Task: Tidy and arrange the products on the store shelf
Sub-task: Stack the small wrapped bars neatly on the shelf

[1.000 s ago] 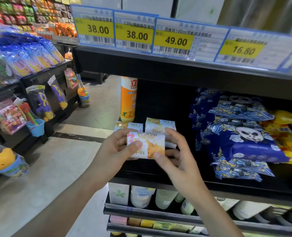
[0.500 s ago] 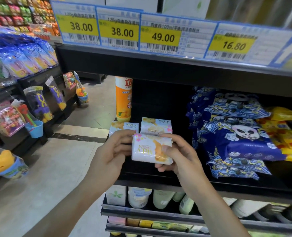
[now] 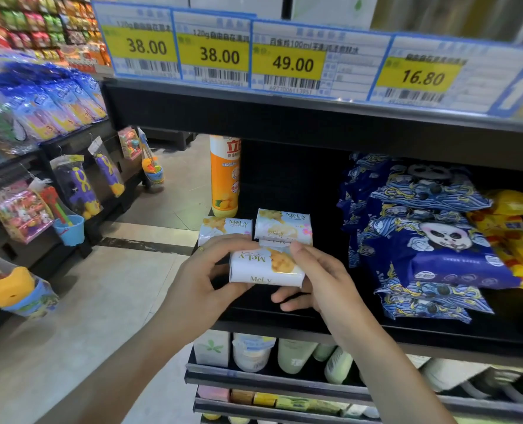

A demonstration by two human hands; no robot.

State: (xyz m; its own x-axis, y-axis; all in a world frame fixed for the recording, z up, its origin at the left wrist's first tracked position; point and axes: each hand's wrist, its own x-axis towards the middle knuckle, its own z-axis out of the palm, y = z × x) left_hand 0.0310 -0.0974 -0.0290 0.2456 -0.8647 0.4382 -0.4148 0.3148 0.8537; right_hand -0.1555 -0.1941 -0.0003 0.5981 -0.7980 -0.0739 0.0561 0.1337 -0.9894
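- At the left end of the middle shelf [image 3: 284, 313], we hold one soap pack [image 3: 266, 267] with both hands, raised just above the shelf surface and in front of the stock already placed.
- Our left hand [image 3: 199, 280] grips the pack's left end, fingers curled over its top edge; our right hand [image 3: 318, 280] grips the right end, thumb on top and fingers curled underneath.
- Done so far, as we judge it: two matching packs [image 3: 254, 228] stand side by side behind the held one, labels facing forward, near an orange bottle [image 3: 225, 175].
- Left to do: the held pack shows its top label upside down, so we judge it needs turning before being set in line.
- Further right, the blue panda packets [image 3: 431, 240] lie in a loose, uneven stack and the yellow packets [image 3: 517, 234] beside them look untidy; we judge both untouched.
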